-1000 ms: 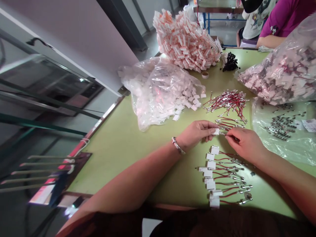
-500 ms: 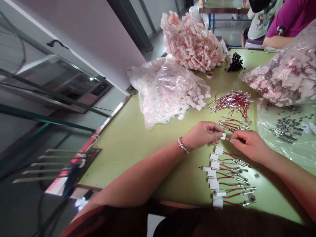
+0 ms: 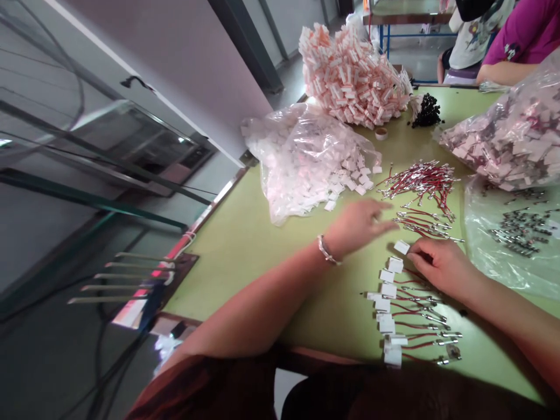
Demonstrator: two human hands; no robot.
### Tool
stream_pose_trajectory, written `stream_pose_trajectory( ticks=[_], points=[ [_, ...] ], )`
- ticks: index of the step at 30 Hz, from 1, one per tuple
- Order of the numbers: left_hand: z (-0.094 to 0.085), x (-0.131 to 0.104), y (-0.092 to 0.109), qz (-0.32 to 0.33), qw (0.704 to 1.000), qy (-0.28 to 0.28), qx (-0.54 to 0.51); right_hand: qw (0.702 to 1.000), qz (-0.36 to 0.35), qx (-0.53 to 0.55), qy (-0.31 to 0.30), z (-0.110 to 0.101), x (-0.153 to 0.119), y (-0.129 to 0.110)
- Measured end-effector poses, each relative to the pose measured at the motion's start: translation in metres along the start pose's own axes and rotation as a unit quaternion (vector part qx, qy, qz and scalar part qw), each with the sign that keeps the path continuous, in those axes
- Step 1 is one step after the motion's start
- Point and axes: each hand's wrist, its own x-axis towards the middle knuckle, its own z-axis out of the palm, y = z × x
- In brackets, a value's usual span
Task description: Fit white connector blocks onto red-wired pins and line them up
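My left hand (image 3: 355, 226) is slightly blurred, its index finger and thumb stretched apart with nothing between them. It hovers just left of a short row of red wires (image 3: 422, 224) with metal terminals. My right hand (image 3: 437, 262) is closed in a pinch at the right end of a small white plastic connector (image 3: 402, 247); any wire inside the fingers is hidden. Just below, more white connectors (image 3: 388, 290) lie in a column on the green table (image 3: 227, 256), their red leads and metal ends pointing right.
A heap of red wires (image 3: 422, 181) lies beyond my hands. Behind are a clear bag of white pieces (image 3: 306, 157), a pinkish-white pile (image 3: 354, 76) and black parts (image 3: 426, 111). On the right, another full bag (image 3: 511, 128) stands by plastic with metal terminals (image 3: 520, 230). A person in purple (image 3: 520, 35) sits beyond.
My left hand has let go of the white connector and moved slightly up and left, its fingers opening. The connector now stays with my right hand, which has shifted little.
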Motion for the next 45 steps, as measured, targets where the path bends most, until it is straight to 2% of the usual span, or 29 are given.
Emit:
stream_pose_trajectory(
  ticks=[1, 2, 4, 6, 8, 10, 14, 17, 21, 24, 26, 29, 32, 36, 41, 45],
  points=[
    [-0.011, 0.002, -0.006, -0.041, 0.992, 0.066, 0.099, 1.000, -0.011, 0.011, -0.023, -0.001, -0.001, -0.001],
    [-0.020, 0.004, -0.012, -0.093, 0.972, 0.103, 0.192, 0.998, -0.025, 0.025, -0.043, -0.003, -0.001, -0.002],
    [-0.034, 0.008, -0.027, -0.157, 0.931, 0.079, 0.319, 0.998, -0.038, 0.036, -0.045, -0.008, 0.001, -0.001],
    [-0.039, 0.010, -0.038, -0.174, 0.907, 0.045, 0.381, 1.000, -0.019, -0.004, 0.003, -0.013, 0.004, 0.005],
    [-0.037, 0.011, -0.043, -0.162, 0.899, 0.027, 0.406, 0.994, 0.019, -0.090, 0.056, -0.016, 0.009, 0.014],
    [-0.032, 0.011, -0.043, -0.143, 0.900, 0.018, 0.412, 0.980, 0.043, -0.181, 0.076, -0.015, 0.014, 0.023],
    [-0.026, 0.010, -0.039, -0.115, 0.914, 0.014, 0.390, 0.956, 0.035, -0.285, 0.055, -0.008, 0.020, 0.029],
    [-0.027, 0.008, -0.036, -0.095, 0.923, 0.008, 0.373, 0.957, 0.052, -0.283, 0.047, -0.007, 0.021, 0.030],
    [-0.029, 0.006, -0.027, -0.038, 0.957, 0.022, 0.288, 0.965, 0.088, -0.244, 0.049, -0.011, 0.020, 0.028],
    [-0.023, 0.004, -0.018, 0.011, 0.991, 0.020, 0.135, 0.965, 0.081, -0.249, 0.030, -0.014, 0.019, 0.023],
    [-0.012, 0.002, -0.011, 0.004, 1.000, 0.006, -0.003, 0.961, 0.089, -0.260, 0.025, -0.015, 0.018, 0.019],
    [0.009, 0.000, -0.004, -0.052, 0.973, -0.062, -0.214, 0.957, 0.124, -0.261, 0.026, -0.016, 0.017, 0.015],
    [0.023, -0.001, -0.003, -0.105, 0.935, -0.104, -0.323, 0.971, 0.126, -0.204, 0.016, -0.014, 0.016, 0.017],
    [0.027, -0.001, -0.008, -0.111, 0.915, -0.097, -0.375, 0.984, 0.103, -0.145, 0.019, -0.012, 0.014, 0.021],
    [0.028, -0.001, -0.008, -0.120, 0.894, -0.109, -0.418, 0.993, 0.052, -0.068, 0.083, -0.016, 0.010, 0.014],
    [0.029, -0.002, -0.004, -0.121, 0.893, -0.119, -0.417, 0.989, 0.029, -0.083, 0.116, -0.017, 0.009, 0.010]
  ],
)
